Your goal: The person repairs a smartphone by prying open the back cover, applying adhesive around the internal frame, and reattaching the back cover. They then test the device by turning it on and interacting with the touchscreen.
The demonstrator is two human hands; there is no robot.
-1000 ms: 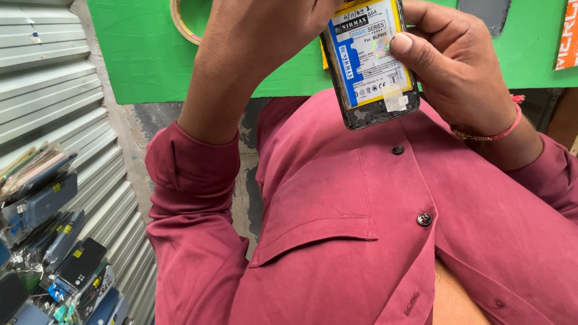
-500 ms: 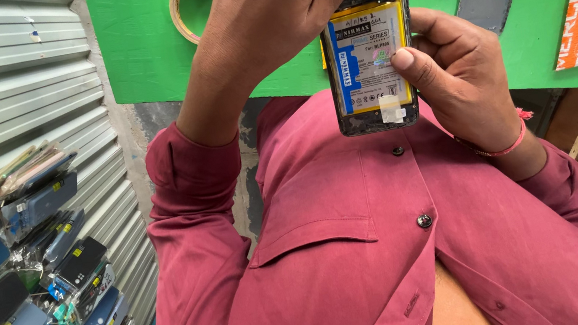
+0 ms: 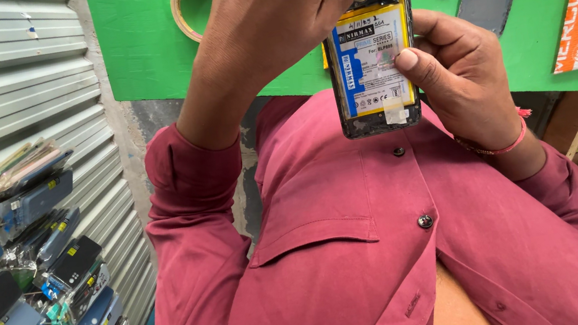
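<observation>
The phone (image 3: 370,49) lies opened, back cover off, battery (image 3: 373,56) seated; left hand (image 3: 288,8) pinches its 12 o'clock end, right hand (image 3: 456,70) grips the 3 o'clock edge, reclosing apparently left.

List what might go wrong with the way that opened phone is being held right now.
1. The opened black phone is held in the air, well clear of the green worktop; if it slips it may fall.
2. The left hand grips only its top end, and the right hand steadies one side.
3. The right thumb presses the exposed yellow-and-blue battery, which could be dented.
</observation>
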